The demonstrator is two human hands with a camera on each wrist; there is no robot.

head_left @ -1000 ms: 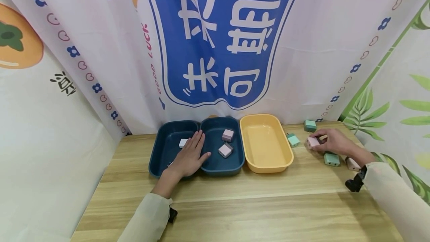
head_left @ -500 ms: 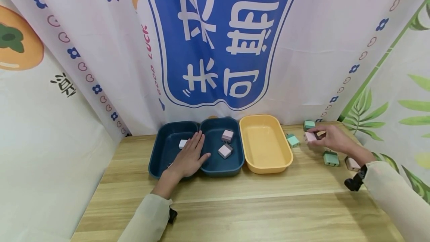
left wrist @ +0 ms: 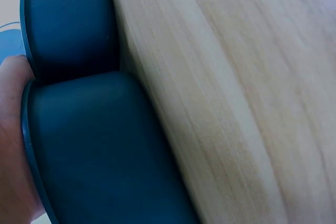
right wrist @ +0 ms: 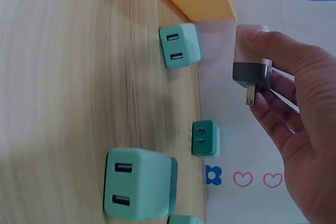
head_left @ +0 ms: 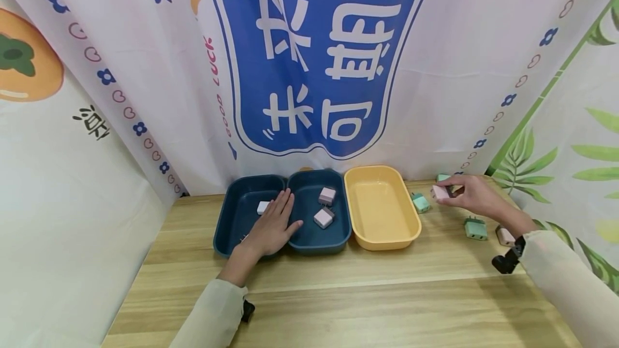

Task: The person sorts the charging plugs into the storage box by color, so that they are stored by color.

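Observation:
My right hand (head_left: 476, 196) pinches a pink charger plug (right wrist: 251, 51) between thumb and fingers. In the right wrist view the plug's dark grey base and metal prongs point away from the thumb, and it is held over the table's back edge. Green charger plugs (head_left: 420, 203) lie near it, one with two USB ports (right wrist: 139, 182) close to the camera. My left hand (head_left: 273, 224) rests with straight fingers across the touching rims of the left blue tray (head_left: 223, 219) and the middle blue tray (head_left: 345, 214). Two pink charger plugs (head_left: 324, 217) lie in the middle tray.
A white plug (head_left: 263, 207) lies in the left blue tray, partly beside my hand. The yellow tray (head_left: 379, 203) stands right of the blue ones. Another pink plug (head_left: 505, 236) lies by my right wrist. A printed curtain (head_left: 435, 95) hangs behind the wooden table (head_left: 362, 305).
My right hand has moved left and slightly back with the pink charger plug, which has risen off the table. My left hand has stayed in place.

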